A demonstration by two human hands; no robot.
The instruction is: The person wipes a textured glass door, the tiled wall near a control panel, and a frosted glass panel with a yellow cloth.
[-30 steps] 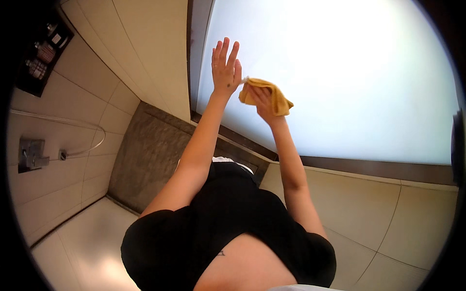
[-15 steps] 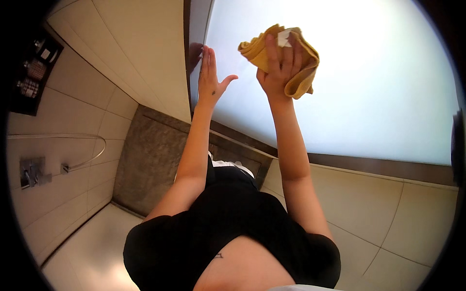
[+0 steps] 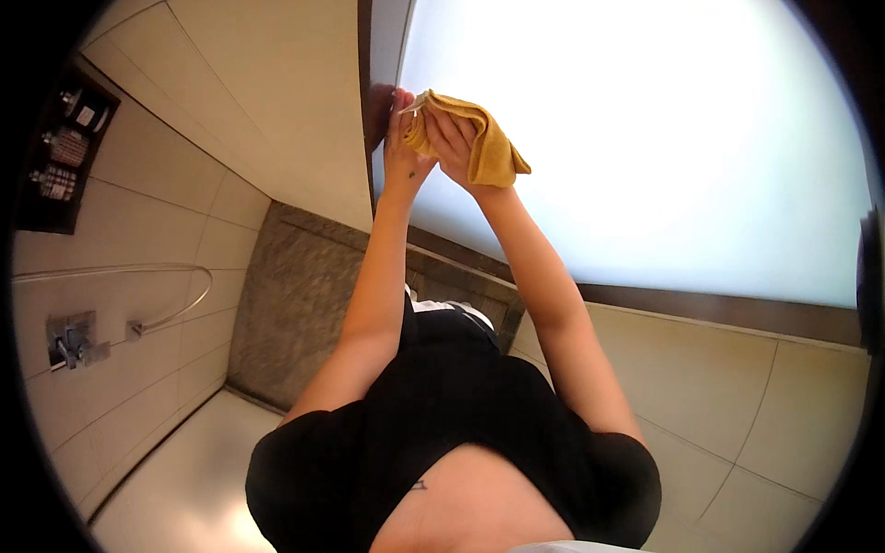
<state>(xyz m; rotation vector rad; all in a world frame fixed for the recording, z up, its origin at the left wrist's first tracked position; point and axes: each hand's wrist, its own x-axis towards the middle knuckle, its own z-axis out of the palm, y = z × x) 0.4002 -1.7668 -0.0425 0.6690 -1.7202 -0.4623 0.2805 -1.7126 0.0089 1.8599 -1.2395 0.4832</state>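
A mustard-yellow cloth (image 3: 498, 152) with a small white tag is bunched in my right hand (image 3: 454, 138). The cloth lies close to the left edge of a bright frosted glass pane (image 3: 645, 166). Just beside it, my left hand (image 3: 404, 164) rests near the narrow metal strip and dark frame (image 3: 376, 129) along that edge. Its fingers point upward and look stretched out, though the cloth covers part of them. Both hands overlap in the view, so I cannot tell whether the left one touches the cloth.
A beige wall panel (image 3: 267, 101) stands left of the dark frame. Farther left, a tap fitting (image 3: 74, 341) and a curved hose (image 3: 198, 276) are mounted on the tiled wall, below a dark tray (image 3: 64, 152) of small toiletries. A dark ledge (image 3: 737, 313) runs under the glass.
My right hand has moved left and slightly down across the glass with the cloth, from the pane's upper middle to beside my left hand. The left hand has hardly moved.
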